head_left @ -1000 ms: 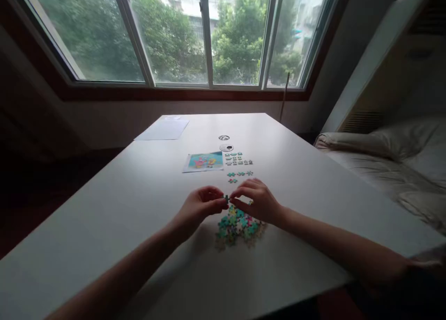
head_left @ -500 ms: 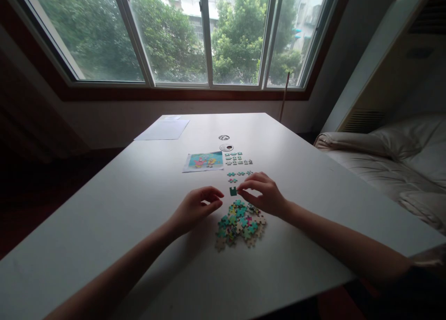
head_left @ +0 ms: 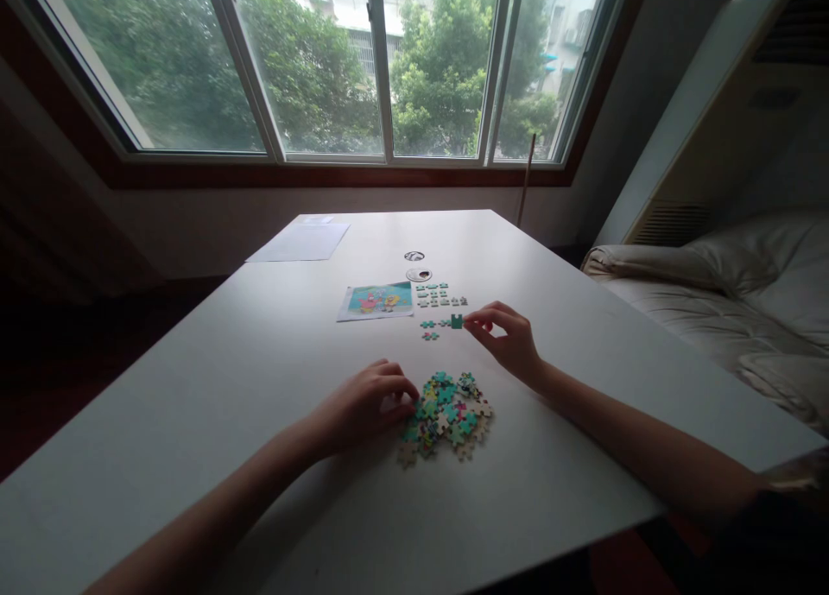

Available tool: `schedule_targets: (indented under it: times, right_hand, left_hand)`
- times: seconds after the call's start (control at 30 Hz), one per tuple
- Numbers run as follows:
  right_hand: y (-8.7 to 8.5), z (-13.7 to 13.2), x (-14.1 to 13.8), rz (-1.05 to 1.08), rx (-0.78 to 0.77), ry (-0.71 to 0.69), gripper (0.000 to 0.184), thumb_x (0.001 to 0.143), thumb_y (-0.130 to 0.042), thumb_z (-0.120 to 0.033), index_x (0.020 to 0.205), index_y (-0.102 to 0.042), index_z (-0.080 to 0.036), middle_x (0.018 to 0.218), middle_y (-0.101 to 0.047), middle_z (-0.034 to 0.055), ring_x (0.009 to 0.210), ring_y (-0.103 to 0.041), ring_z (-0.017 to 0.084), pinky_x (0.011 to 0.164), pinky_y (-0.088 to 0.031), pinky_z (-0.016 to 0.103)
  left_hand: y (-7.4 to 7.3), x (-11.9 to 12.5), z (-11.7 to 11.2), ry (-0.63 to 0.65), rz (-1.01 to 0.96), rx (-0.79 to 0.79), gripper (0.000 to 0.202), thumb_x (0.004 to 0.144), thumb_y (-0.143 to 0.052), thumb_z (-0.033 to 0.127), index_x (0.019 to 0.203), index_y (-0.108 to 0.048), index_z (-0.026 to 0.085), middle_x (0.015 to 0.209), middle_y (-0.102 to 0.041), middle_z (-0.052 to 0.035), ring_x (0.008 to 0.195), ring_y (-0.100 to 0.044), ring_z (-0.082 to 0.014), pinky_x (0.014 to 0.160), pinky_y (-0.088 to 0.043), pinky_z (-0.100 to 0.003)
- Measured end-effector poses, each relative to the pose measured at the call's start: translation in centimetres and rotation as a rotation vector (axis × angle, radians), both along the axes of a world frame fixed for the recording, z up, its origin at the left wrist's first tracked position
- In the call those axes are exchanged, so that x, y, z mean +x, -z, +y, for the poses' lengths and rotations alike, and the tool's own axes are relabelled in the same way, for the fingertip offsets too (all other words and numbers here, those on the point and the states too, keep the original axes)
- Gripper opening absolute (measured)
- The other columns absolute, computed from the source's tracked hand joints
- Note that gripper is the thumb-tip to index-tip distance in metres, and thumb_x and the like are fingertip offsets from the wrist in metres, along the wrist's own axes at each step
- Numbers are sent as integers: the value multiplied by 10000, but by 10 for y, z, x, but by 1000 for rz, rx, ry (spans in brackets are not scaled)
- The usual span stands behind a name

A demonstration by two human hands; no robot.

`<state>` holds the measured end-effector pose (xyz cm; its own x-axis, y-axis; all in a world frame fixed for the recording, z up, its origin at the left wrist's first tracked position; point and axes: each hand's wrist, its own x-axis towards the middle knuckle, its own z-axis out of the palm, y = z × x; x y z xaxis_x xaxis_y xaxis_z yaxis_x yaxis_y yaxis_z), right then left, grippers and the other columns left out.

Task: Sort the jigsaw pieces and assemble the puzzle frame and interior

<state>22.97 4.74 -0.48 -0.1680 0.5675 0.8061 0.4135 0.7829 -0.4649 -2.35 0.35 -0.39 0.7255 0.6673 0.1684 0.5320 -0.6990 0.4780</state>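
A dark green jigsaw puzzle piece is pinched between the thumb and fingertips of my right hand. It is held up over the row of sorted puzzle pieces. My left hand is at the left edge of a loose heap of puzzle pieces, its bent fingers a little apart from the thumb. No piece shows in it; whether its fingertips touch the heap is hard to make out. Several more small pieces lie in short rows beyond, beside a cartoon picture sheet.
Two round items lie past the rows on the white table. White paper rests at the far left corner. A window is ahead, and a pale sofa stands to the right.
My right hand has moved away from me and slightly right, carrying the green piece from near the heap to the sorted row. My left hand has come down toward the heap's left edge.
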Motion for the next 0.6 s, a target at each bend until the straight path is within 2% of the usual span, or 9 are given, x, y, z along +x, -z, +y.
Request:
schedule_targets:
  times: [0.17,0.3,0.47,0.6]
  right_hand:
    - [1,2,2,-5,-37,0,72,789,-604,-221,813,-669,-203,714,-602,14,599,-523,100,547,-450,239]
    - [3,19,7,-53,-116,29,91,783,-606,-252,814,-669,-193,728,-604,18,609,-524,102,574,-447,243]
    - [5,68,18,-114,-247,171,170,771,-602,-318,789,-678,-168,678,-619,17,570,-495,100,563,-419,234]
    - [5,114,27,-251,-431,263,213,765,-594,-340,826,-695,-162,754,-666,36,640,-534,117,614,-422,236]
  left_hand:
    - [-1,1,-2,6,2,-7,134,848,-535,213,928,-641,228,842,-587,-38,807,-520,-172,722,-420,-282]
    - [-1,2,-4,4,-3,-6,156,843,-529,191,954,-632,229,861,-579,-40,822,-517,-174,735,-424,-285]
    - [-2,3,-4,14,-11,-10,150,838,-532,189,944,-633,223,862,-577,-44,817,-514,-175,731,-427,-283]
    - [-3,3,-4,2,-16,-22,126,820,-541,175,910,-622,209,849,-574,-43,810,-515,-178,727,-429,-290]
